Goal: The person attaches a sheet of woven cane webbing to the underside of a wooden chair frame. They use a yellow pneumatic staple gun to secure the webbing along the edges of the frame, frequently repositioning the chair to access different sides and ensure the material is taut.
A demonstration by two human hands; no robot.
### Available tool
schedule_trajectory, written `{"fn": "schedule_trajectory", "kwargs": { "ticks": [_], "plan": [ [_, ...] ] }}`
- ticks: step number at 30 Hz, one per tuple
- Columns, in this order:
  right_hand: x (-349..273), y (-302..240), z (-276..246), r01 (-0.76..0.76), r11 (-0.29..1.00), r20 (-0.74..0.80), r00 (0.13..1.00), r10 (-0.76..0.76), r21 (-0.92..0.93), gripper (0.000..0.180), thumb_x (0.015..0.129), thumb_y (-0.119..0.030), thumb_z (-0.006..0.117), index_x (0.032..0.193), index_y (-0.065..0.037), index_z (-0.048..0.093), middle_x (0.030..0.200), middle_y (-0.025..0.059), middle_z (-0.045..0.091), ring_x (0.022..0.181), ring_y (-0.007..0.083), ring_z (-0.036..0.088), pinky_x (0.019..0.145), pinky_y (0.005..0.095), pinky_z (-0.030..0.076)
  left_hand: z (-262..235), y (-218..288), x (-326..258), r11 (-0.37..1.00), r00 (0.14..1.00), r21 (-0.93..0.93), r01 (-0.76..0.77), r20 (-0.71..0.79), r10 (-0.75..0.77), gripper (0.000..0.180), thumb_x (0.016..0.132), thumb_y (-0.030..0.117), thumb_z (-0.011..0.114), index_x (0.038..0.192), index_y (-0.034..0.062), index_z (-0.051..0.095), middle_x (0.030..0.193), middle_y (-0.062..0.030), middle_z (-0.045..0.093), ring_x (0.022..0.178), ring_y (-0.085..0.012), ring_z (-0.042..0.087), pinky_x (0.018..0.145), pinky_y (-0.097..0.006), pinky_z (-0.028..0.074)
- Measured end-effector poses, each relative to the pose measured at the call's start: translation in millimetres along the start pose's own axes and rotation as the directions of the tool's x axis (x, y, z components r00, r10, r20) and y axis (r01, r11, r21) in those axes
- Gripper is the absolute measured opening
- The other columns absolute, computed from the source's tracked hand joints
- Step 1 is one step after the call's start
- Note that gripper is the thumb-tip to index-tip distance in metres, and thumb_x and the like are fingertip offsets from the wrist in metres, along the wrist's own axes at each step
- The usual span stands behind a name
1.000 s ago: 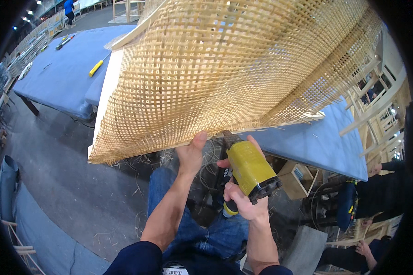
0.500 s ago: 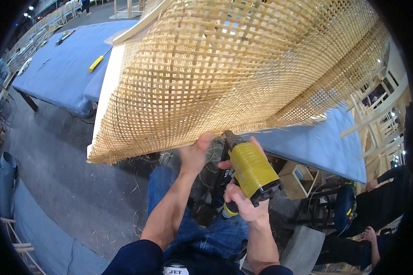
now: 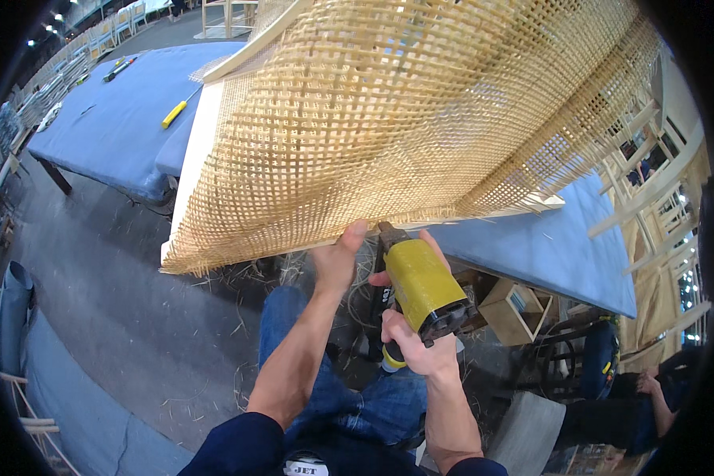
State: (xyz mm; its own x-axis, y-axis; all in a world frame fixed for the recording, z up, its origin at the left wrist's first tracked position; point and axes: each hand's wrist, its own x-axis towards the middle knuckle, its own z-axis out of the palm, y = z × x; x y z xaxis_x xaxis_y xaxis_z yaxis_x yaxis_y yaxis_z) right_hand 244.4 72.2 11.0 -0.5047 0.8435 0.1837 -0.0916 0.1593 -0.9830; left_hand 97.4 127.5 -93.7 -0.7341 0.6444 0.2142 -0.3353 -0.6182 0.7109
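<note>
A sheet of woven cane webbing [image 3: 317,151] lies over a pale wooden frame [image 3: 194,151], tilted up in front of me. Its frayed strands hang along the near edge. My left hand [image 3: 337,260] grips that edge with the thumb on the webbing; its other fingers are hidden beneath. My right hand [image 3: 420,337] is wrapped round the handle of a yellow and black staple gun [image 3: 423,282]. The gun's nose points at the near edge, just right of my left thumb; whether it touches I cannot tell.
Blue padded tables stand at the left [image 3: 119,135] and right [image 3: 547,246]. A yellow-handled screwdriver [image 3: 172,115] lies on the left one. Below the right one is a wooden box [image 3: 516,309]. Cane scraps litter the floor. Another person's arm [image 3: 660,401] shows at lower right.
The staple gun and my right hand have shifted slightly left along the edge. The near left corner of the frame sits a little higher and further right in view. My left hand keeps its grip.
</note>
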Motion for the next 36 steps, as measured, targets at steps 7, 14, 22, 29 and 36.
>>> {"fn": "schedule_trajectory", "kwargs": {
  "ticks": [7,14,22,29,36],
  "plan": [
    [0,1,2,-0.051,0.998,0.026,0.998,0.052,-0.022,0.087,0.075,0.001,0.063,0.153,0.001,0.026,0.121,0.013,0.061,0.106,0.0199,0.065,0.095,0.0331,0.05,-6,0,-5,1.0,0.999,0.018,0.005,0.035,-0.006,0.035,0.089,0.011,0.072,0.12,-0.0024,0.062,0.115,-0.0066,0.064,0.103,-0.0157,0.06,0.092,-0.031,0.049],
    [1,-1,11,0.041,0.999,0.006,0.999,-0.042,0.013,0.088,0.073,0.004,0.062,0.153,0.001,0.026,0.126,0.013,0.059,0.107,0.0193,0.065,0.095,0.0325,0.05,-7,2,4,0.998,0.996,-0.018,0.065,0.059,-0.063,0.039,0.087,0.014,0.075,0.119,-0.0021,0.061,0.114,-0.0059,0.063,0.1,-0.0153,0.059,0.09,-0.03,0.049],
    [-1,1,14,0.063,0.998,0.026,0.998,-0.063,-0.007,0.086,0.075,0.003,0.062,0.153,0.001,0.026,0.126,0.0131,0.06,0.107,0.0209,0.066,0.095,0.0331,0.05,0,18,-2,0.992,0.993,-0.056,0.113,0.049,-0.11,0.039,0.085,0.012,0.075,0.118,-0.0019,0.062,0.112,-0.0056,0.063,0.097,-0.0146,0.059,0.085,-0.029,0.049],
    [2,6,18,-0.042,0.999,0.024,0.999,0.042,-0.022,0.09,0.074,0.002,0.065,0.154,0.0,0.024,0.124,0.0117,0.06,0.096,0.0178,0.064,0.093,0.0336,0.05,-3,17,-1,0.987,0.987,0.007,0.159,0.014,-0.159,0.035,0.087,0.019,0.076,0.113,-0.0004,0.065,0.105,-0.0038,0.065,0.093,-0.0138,0.06,0.082,-0.029,0.049],
    [-6,11,18,0.017,0.998,-0.02,1.0,-0.019,-0.056,0.089,0.071,0.002,0.065,0.152,0.0,0.03,0.13,0.0145,0.056,0.12,0.0233,0.056,0.103,0.0358,0.045,-16,10,1,0.98,0.982,-0.118,0.16,0.121,-0.146,0.045,0.092,0.026,0.071,0.126,-0.0002,0.056,0.122,-0.0063,0.058,0.107,-0.0134,0.056,0.092,-0.03,0.046]
  ]
}}
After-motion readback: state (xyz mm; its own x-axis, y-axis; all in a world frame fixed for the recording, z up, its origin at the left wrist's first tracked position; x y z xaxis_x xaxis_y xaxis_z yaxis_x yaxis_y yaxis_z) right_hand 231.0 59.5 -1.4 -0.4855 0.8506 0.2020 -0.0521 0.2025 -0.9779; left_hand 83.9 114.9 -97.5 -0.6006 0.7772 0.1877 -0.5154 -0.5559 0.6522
